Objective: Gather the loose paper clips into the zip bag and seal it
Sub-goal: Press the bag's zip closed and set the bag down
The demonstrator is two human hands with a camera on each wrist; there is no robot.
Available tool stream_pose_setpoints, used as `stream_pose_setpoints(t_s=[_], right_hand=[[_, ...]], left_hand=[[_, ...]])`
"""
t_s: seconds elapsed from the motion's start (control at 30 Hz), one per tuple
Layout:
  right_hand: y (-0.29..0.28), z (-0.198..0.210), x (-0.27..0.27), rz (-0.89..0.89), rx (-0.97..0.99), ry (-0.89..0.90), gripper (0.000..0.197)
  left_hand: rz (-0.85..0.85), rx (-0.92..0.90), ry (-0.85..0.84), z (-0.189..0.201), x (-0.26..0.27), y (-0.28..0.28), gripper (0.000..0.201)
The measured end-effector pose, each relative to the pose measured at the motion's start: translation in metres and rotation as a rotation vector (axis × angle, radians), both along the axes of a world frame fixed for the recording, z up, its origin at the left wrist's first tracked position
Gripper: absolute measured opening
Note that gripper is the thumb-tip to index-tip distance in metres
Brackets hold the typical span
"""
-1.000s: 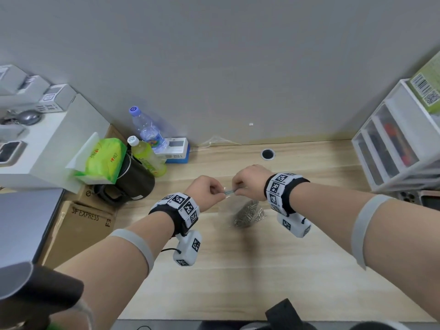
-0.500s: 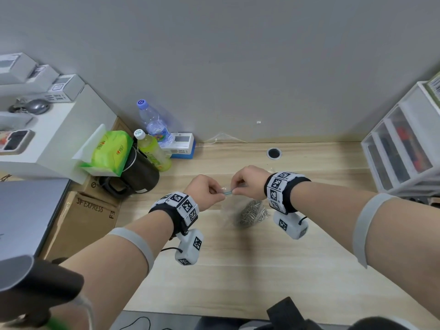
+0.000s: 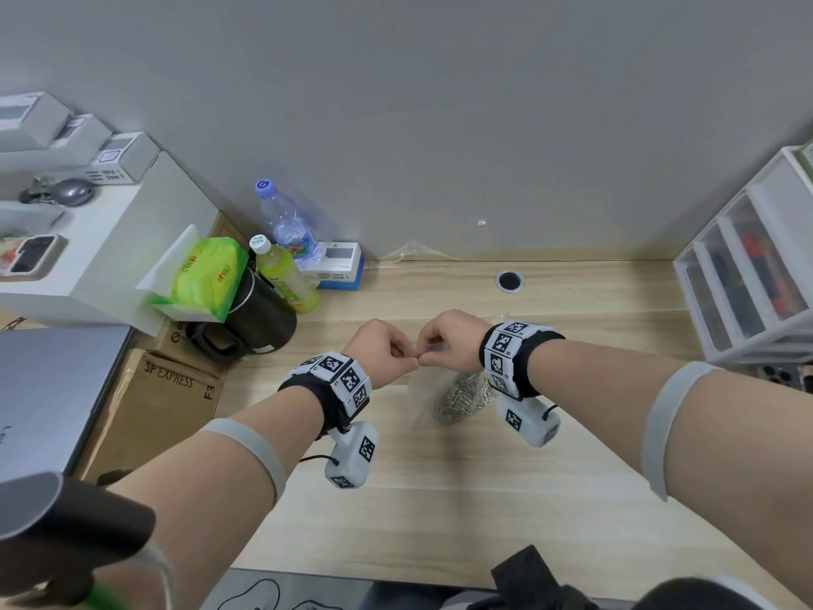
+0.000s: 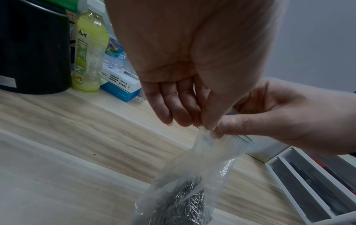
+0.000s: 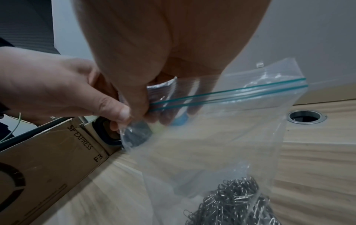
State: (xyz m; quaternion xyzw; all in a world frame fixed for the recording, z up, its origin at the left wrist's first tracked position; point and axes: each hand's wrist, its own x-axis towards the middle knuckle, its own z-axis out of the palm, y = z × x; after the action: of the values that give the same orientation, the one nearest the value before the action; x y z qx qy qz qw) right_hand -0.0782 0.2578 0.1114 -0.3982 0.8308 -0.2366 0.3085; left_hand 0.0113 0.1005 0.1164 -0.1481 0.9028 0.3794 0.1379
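We've got the zip bag (image 3: 444,389) hanging above the desk (image 3: 440,499), just past centre toward 1 o'clock in the head view, w/ the paper clips (image 3: 466,396) all heaped in its bottom; no loose ones visible on the wood. Left hand (image 3: 380,352) pinches the bag's top corner betw. thumb and forefinger, other fingers curled in. Right hand (image 3: 448,341) pinches the same top edge right next to it, thumb pad on the near face of the seal and fingers behind the film, knuckles touching the left's.

What the next move turns on: the teal zip strip (image 5: 227,95) runs away from both pinches toward 3 o'clock in the right wrist view, long axis roughly level, rising a bit at the far end. So the unpressed length lies wholly on our right side. The right hand is nearer it and we judge it's the one to slide along the strip, while the left anchors the corner. Can't tell how much of the track is mated yet; the two teal lines read as separate along the visible stretch, so prob. sealing's only begun at the corner.
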Motion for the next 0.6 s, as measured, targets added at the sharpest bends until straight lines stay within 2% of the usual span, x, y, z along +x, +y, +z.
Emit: stream_pose_setpoints(t_s=[0.1, 0.43, 0.6], right_hand=[[0.000, 0.000, 0.002, 0.007, 0.011, 0.031, 0.007], [0.011, 0.009, -0.007, 0.015, 0.096, 0.152, 0.010], [0.021, 0.010, -0.012, 0.000, 0.124, 0.140, 0.012]], left_hand=[[-0.006, -0.012, -0.011, 0.000, 0.000, 0.002, 0.003], [-0.052, -0.049, -0.012, 0.006, -0.003, -0.001, 0.013], [-0.038, -0.055, -0.024, 0.006, -0.003, -0.007, 0.016]])
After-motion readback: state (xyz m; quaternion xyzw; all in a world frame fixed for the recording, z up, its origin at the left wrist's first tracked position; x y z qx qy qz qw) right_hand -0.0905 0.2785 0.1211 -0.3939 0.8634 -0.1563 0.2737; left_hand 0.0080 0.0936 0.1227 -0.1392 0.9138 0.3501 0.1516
